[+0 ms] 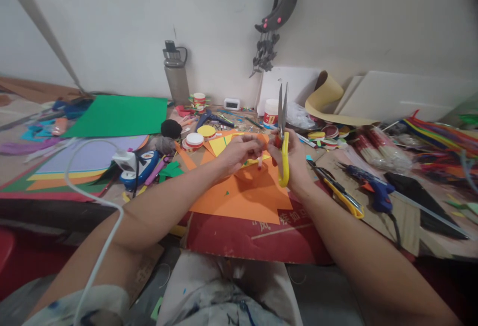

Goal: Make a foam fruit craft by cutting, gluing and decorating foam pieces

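Fingers of my right hand (296, 159) are gripping yellow-handled metal scissors (286, 149) over flat orange paper (239, 199), safely angling blades (281, 112) upward, while I am positioning my left hand (242, 152), grasp indeterminable.

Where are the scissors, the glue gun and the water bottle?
Scissors (286, 154): head view, on the yellow handle.
Glue gun (382, 198): head view, on the blue grip.
Water bottle (177, 83): head view, on the body.

Right fingers (277, 156) (behind scissors (285, 162)) partly hidden
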The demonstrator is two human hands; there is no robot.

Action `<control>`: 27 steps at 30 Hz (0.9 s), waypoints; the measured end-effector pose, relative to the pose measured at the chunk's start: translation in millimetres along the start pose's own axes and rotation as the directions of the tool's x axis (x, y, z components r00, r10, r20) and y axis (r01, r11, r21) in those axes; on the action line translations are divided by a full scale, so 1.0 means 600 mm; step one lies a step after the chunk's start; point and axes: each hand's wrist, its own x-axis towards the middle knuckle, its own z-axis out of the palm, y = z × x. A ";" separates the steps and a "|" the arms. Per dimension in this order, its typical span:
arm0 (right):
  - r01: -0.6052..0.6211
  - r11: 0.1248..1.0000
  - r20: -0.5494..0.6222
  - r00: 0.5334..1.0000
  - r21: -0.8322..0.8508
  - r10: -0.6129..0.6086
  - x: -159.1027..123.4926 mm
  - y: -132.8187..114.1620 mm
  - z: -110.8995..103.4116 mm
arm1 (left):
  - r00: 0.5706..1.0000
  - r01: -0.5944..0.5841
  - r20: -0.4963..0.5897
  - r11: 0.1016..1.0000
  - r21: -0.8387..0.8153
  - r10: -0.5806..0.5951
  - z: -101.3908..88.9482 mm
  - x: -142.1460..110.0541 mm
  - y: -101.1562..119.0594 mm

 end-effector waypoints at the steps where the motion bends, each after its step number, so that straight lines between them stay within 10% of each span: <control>1: 0.012 1.000 -0.006 1.000 -0.002 -0.012 -0.001 0.000 0.000 | 1.000 0.000 -0.001 1.000 -0.004 0.000 0.000 0.000 0.000; 27: -0.027 0.998 -0.031 0.999 0.053 0.029 0.002 0.005 0.000 | 0.997 -0.061 0.048 0.995 0.079 0.057 -0.001 0.000 0.005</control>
